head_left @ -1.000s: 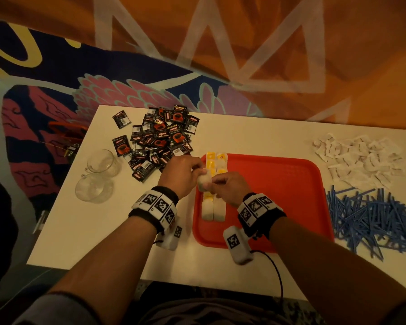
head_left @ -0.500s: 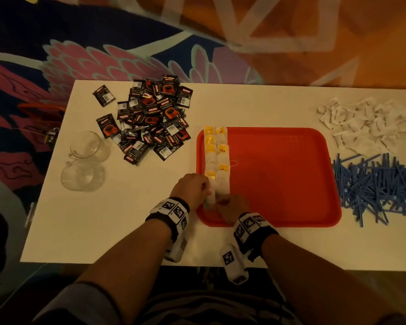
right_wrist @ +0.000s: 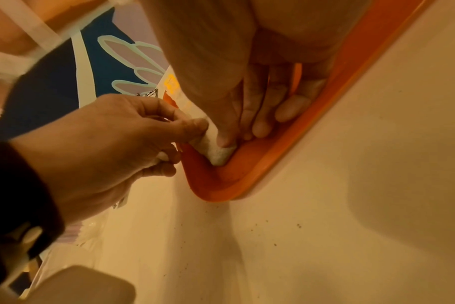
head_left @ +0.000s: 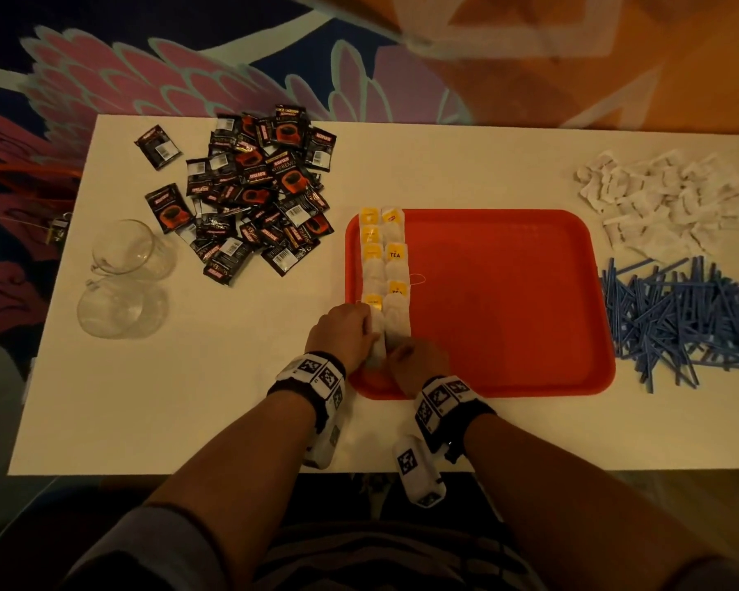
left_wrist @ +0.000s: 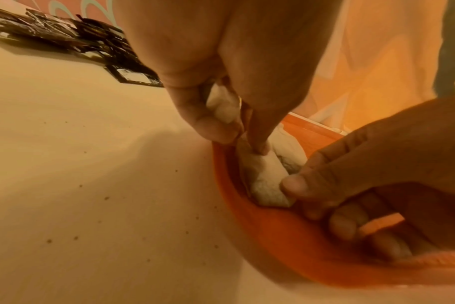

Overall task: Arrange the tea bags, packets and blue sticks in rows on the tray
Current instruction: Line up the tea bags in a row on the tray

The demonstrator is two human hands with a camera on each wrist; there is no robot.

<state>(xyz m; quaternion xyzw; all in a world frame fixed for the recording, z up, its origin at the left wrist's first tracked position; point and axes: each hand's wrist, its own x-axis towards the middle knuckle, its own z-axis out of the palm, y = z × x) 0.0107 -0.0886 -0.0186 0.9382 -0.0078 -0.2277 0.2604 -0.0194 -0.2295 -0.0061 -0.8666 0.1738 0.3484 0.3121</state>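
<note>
A red tray (head_left: 508,300) lies mid-table with two columns of tea bags (head_left: 395,266) along its left side. Both hands meet at its near-left corner. My left hand (head_left: 359,334) grips a bunch of spare tea bags (left_wrist: 223,107) in its curled fingers while a fingertip presses down one tea bag (left_wrist: 265,179) lying at the near end of the left column. My right hand (head_left: 406,356) pinches that same tea bag (right_wrist: 218,152) at its near end with the thumb, its other fingers curled on the tray floor (right_wrist: 247,179).
Black coffee packets (head_left: 256,198) are heaped at the back left, with two glass cups (head_left: 124,266) nearer the left edge. White packets (head_left: 657,198) sit at the back right, and blue sticks (head_left: 683,317) are piled right of the tray.
Both hands moved from the middle of the tea bag column toward me to the tray's near-left corner, bringing a tea bag down onto the tray there.
</note>
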